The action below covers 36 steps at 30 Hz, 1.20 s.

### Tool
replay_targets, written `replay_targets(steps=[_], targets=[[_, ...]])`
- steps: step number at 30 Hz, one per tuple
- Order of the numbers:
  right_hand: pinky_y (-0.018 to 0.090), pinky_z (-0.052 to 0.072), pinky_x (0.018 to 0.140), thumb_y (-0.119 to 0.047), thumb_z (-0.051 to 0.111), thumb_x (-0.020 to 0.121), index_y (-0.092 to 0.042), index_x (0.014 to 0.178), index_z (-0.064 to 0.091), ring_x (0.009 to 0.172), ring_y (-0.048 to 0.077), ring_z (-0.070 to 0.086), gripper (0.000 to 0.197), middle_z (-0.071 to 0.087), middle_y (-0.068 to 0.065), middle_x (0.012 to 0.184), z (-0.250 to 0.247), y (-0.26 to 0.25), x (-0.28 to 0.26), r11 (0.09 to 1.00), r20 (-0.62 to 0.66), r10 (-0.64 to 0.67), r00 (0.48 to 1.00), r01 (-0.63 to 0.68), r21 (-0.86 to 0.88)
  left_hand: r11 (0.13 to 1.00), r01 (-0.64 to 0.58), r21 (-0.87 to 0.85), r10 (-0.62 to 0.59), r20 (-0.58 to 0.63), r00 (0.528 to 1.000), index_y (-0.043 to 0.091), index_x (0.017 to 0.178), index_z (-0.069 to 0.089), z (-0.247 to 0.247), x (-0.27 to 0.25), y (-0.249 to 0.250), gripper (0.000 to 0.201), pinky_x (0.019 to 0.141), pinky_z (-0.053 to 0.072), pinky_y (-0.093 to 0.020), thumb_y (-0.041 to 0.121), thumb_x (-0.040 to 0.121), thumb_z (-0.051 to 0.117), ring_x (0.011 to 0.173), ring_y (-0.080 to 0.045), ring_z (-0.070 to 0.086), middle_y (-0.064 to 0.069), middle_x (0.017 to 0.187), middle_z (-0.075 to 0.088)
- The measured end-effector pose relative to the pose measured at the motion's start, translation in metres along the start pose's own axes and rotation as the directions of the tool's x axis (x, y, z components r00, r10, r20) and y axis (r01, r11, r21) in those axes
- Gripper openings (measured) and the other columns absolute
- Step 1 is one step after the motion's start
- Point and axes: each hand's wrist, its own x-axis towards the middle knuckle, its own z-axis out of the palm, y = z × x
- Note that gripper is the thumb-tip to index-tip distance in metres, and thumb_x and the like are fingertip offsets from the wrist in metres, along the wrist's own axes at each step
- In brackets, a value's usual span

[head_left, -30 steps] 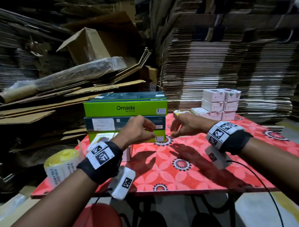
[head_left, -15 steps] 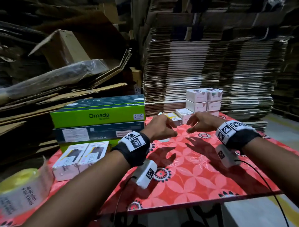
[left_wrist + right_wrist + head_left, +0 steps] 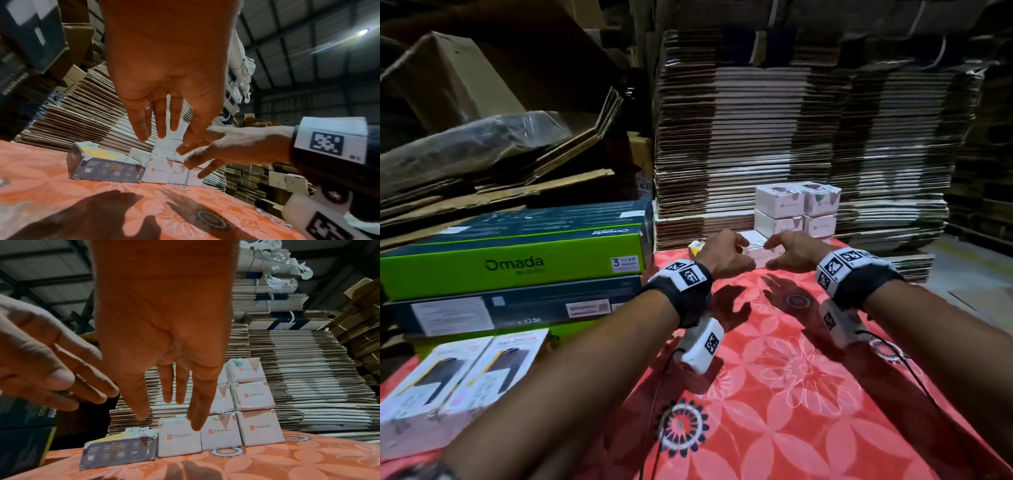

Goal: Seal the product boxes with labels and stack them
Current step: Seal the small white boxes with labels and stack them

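1. Left hand (image 3: 724, 254) and right hand (image 3: 792, 251) reach over the red floral table (image 3: 774, 394), fingers straight and spread, holding nothing
2. Just beyond their fingertips: a row of white product boxes (image 3: 221, 433)
3. Farther back, stacked white boxes (image 3: 796, 212)

small boxes (image 3: 796, 210) stacked at table (image 3: 774, 394) rear | large boxes (image 3: 513, 260) left

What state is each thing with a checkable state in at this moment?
Left hand: open, fingers extended, holding nothing.
Right hand: open, fingers spread, holding nothing.
White Portronics boxes: closed, stacked three high at the right.
Front white box: closed, on the table, under both hands.
Dark box: lying on its side, edges torn.
Omada box: closed, stacked on another box.
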Motion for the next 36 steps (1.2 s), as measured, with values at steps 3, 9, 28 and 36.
replay_targets(steps=[3,9,28,36], targets=[[0.037,0.042,0.112,-0.032,0.071,0.093,-0.02,0.149,0.047,0.136,0.029,0.049,0.062,0.049,0.01,0.152,0.005,0.006,0.017,0.999,0.007,0.004,1.0,-0.004,-0.047,1.0,0.026,-0.004,-0.026,0.042,0.999,0.009,0.139,0.057,0.009,0.028,-0.006,0.069,0.098,0.051,-0.032,0.022,0.075,0.078,0.116,-0.026,0.063,-0.012,0.126,0.067],[0.035,0.036,0.116,-0.024,0.073,0.091,-0.017,0.157,0.034,0.144,0.028,0.04,0.077,0.038,0.009,0.16,0.011,0.014,0.045,0.997,0.066,0.013,0.998,-0.008,-0.082,0.996,0.032,0.082,-0.044,0.144,0.989,0.012,0.152,0.041,0.027,0.062,-0.014,0.091,0.103,0.046,-0.033,0.028,0.071,0.079,0.129,-0.028,0.054,-0.013,0.144,0.055],[0.025,0.039,0.099,-0.042,0.086,0.075,-0.024,0.159,0.029,0.139,0.022,0.046,0.103,0.043,0.003,0.157,0.018,0.023,0.061,0.999,0.169,0.028,0.985,-0.024,-0.028,0.988,0.025,0.15,-0.066,0.274,0.959,0.014,0.124,0.061,0.048,0.081,-0.015,0.05,0.083,0.049,-0.03,0.019,0.078,0.08,0.098,-0.023,0.059,-0.006,0.104,0.062],[0.03,0.044,0.102,-0.042,0.087,0.073,-0.027,0.152,0.043,0.132,0.022,0.052,0.092,0.052,0.002,0.149,0.009,0.029,0.038,1.0,0.155,0.002,0.988,0.002,-0.025,0.982,0.079,0.17,-0.118,0.236,0.964,0.016,0.089,0.067,0.047,0.062,-0.004,0.05,0.095,0.05,-0.046,0.046,0.049,0.074,0.088,-0.025,0.064,-0.002,0.084,0.068]])
